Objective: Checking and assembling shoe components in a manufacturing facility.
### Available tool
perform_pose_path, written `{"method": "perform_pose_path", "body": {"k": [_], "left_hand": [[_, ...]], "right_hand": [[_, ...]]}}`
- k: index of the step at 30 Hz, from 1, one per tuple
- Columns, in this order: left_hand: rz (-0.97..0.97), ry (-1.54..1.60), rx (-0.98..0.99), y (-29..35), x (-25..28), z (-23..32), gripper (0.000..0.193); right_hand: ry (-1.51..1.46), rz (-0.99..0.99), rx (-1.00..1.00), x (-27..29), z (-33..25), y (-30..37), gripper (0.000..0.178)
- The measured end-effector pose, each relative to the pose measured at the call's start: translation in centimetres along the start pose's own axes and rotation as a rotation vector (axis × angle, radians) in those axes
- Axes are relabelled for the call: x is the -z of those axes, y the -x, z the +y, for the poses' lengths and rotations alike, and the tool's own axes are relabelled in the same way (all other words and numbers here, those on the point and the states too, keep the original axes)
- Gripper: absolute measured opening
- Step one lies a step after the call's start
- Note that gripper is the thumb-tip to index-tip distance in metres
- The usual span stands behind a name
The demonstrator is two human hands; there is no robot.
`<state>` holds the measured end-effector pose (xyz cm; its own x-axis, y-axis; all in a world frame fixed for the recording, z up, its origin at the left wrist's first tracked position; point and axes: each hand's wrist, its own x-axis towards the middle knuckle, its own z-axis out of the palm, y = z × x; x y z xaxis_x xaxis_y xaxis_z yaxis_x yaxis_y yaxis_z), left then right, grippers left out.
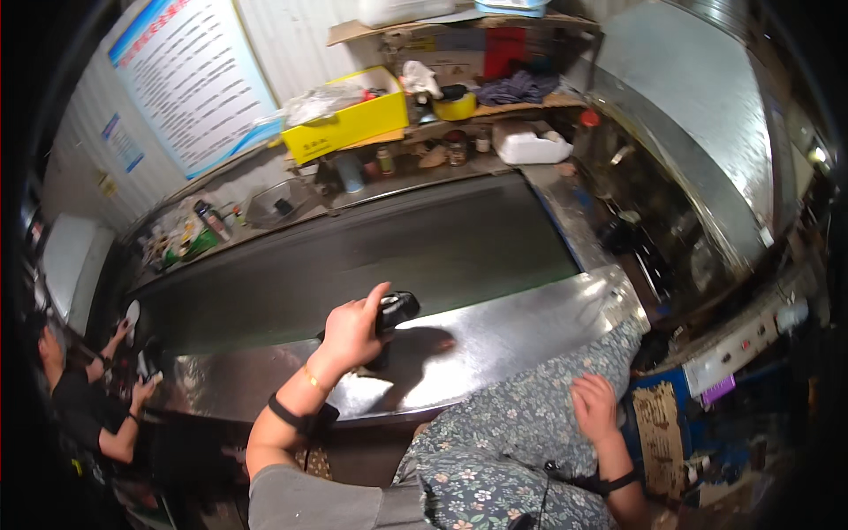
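Note:
My left hand is closed round a glossy black rounded object; its exact kind is hard to make out, and my fingers cover part of it. It is above the shiny metal ledge, close to the edge of a dark green conveyor belt. A dark shadow falls on the ledge beside it. My right hand is empty, its fingers loosely spread, low against the flowered apron I wear.
Another person works at the far left, a pale oval piece in one hand. Behind the belt, shelves carry a yellow box and a white jug. A metal hood rises at right, above a button panel.

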<state>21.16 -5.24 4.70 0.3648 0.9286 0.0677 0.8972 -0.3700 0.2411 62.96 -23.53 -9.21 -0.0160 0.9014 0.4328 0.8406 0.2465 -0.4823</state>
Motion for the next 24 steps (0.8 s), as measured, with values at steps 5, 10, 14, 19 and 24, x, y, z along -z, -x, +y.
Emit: {"method": "perform_pose_path", "body": {"k": [5, 10, 14, 19, 24], "left_hand": [[0.399, 0.040, -0.924, -0.7, 3.8, 9.9, 0.060], [0.515, -0.226, -1.730, 2.1, 2.6, 19.7, 0.030], [0.038, 0.082, -1.657, -0.1, -5.1, 23.4, 0.038], [-0.637, 1.171, -0.929, -3.3, -13.8, 29.2, 0.069], [-0.558, 0.940, -1.268, -2.0, -11.8, 30.2, 0.094]], "right_hand": [[-0.614, -0.023, -0.416, 4.2, -0.1, -3.6, 0.028], [-0.961, 0.527, -0.398, 10.3, -2.0, -7.3, 0.047], [-0.497, 0.624, -0.466, 11.4, -3.1, -1.7, 0.034], [-0.070, 0.328, -0.340, 8.5, -7.5, 2.0, 0.042], [-0.176, 0.268, -0.248, 11.1, -5.8, 4.2, 0.041]]}}
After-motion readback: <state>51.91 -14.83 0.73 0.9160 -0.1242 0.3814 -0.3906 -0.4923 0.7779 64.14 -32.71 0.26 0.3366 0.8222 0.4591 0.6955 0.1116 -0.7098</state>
